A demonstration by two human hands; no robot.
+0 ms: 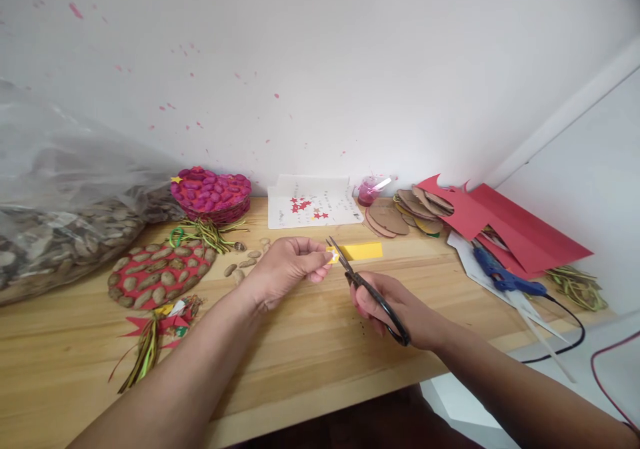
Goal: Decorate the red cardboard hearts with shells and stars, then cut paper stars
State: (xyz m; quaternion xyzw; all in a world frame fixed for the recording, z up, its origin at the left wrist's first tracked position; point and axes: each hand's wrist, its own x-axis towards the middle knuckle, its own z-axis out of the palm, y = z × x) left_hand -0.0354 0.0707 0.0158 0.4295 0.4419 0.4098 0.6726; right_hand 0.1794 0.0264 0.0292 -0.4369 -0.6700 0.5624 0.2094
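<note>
Between the thumb and fingers of my left hand (295, 269) is a small piece of yellow paper (330, 255) with a whitish star shape on it. My right hand (393, 305) grips black-handled scissors (373, 292), their blades pointing up and left beside the yellow piece. Whether the blades touch the paper I cannot tell. Just behind the scissors lies a yellow paper strip (365, 250) on the table. Further back, several small red stars (301, 205) rest on a white sheet with writing (280, 212).
Left are a peanut-covered red disc (163, 272), a stack of pink-painted peanut discs (213, 192), tangled cords (145, 355) and a plastic bag of peanuts (65, 242). Right are cardboard discs (390, 217), red paper (530, 229) and a corded blue glue gun (505, 275). A paint cup (367, 192) stands by the wall.
</note>
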